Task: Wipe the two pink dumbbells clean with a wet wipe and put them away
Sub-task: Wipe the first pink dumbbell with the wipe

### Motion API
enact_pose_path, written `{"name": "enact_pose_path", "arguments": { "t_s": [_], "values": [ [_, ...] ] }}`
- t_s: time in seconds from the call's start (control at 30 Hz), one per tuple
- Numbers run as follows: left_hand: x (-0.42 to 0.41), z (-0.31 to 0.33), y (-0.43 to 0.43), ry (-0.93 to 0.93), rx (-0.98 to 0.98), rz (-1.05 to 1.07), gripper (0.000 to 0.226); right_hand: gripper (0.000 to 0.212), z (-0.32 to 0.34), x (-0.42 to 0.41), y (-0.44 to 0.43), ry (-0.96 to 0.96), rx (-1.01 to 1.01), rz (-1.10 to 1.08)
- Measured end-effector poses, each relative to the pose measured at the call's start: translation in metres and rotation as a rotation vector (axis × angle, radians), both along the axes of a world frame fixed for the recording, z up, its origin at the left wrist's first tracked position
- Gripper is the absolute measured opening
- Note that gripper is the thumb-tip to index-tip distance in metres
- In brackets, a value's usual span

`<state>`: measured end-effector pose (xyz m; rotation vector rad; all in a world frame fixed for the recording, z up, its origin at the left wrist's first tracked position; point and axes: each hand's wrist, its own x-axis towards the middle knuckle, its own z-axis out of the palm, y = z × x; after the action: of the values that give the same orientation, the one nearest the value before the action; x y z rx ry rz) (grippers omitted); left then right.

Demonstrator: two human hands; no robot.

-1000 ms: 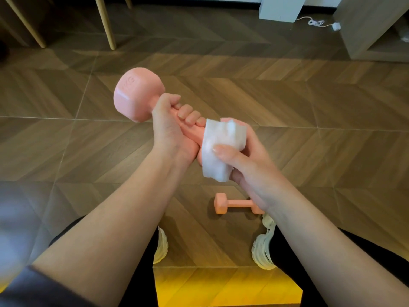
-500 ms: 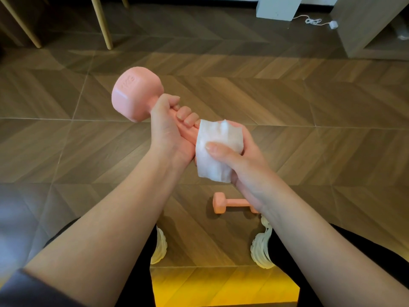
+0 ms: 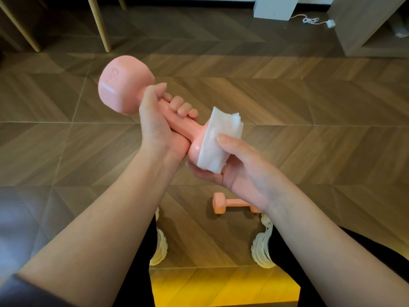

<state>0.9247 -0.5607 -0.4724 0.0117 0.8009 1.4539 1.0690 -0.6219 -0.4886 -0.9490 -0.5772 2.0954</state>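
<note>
My left hand (image 3: 159, 125) grips the handle of a pink dumbbell (image 3: 124, 85), held in the air with one head up and to the left. My right hand (image 3: 241, 171) wraps a white wet wipe (image 3: 218, 142) round the dumbbell's lower right head, thumb on top of the wipe and fingers underneath. A second pink dumbbell (image 3: 221, 204) lies on the wooden floor between my feet, its right end hidden behind my right wrist.
Pale shoes (image 3: 263, 249) stand on the herringbone floor (image 3: 309, 129) either side of the lying dumbbell. Wooden furniture legs (image 3: 99, 23) rise at the back left. A white post (image 3: 274, 6), a white cable (image 3: 314, 20) and a grey cabinet (image 3: 363, 25) are at the back right.
My right hand has slid the wipe down from the handle onto the lower right head, uncovering more of the handle. The dumbbell stays in my left hand.
</note>
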Motion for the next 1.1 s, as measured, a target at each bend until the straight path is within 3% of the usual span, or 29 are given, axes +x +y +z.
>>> {"name": "enact_pose_path", "arguments": {
  "t_s": [0.23, 0.43, 0.67, 0.83, 0.97, 1.1],
  "values": [
    [0.004, -0.001, -0.001, 0.006, -0.076, 0.017, 0.032, 0.061, 0.0, -0.002, 0.0, -0.225, 0.154, -0.06],
    [0.007, 0.002, -0.002, 0.075, -0.034, -0.042, 0.032, 0.047, -0.004, -0.013, 0.004, -0.251, 0.091, -0.205],
    [0.004, -0.001, 0.001, 0.025, -0.07, -0.002, 0.032, 0.046, -0.005, 0.003, 0.004, -0.169, 0.138, -0.07],
    [0.009, -0.007, -0.004, 0.017, -0.075, -0.034, 0.03, 0.057, -0.004, -0.008, 0.003, -0.37, 0.092, -0.126],
    [0.013, -0.007, -0.002, 0.006, -0.102, -0.02, 0.03, 0.047, 0.001, -0.008, 0.005, -0.446, 0.116, -0.137],
    [0.01, -0.008, 0.0, -0.031, -0.163, 0.035, 0.03, 0.04, 0.0, 0.002, 0.005, -0.335, 0.112, -0.054]
  ]
}}
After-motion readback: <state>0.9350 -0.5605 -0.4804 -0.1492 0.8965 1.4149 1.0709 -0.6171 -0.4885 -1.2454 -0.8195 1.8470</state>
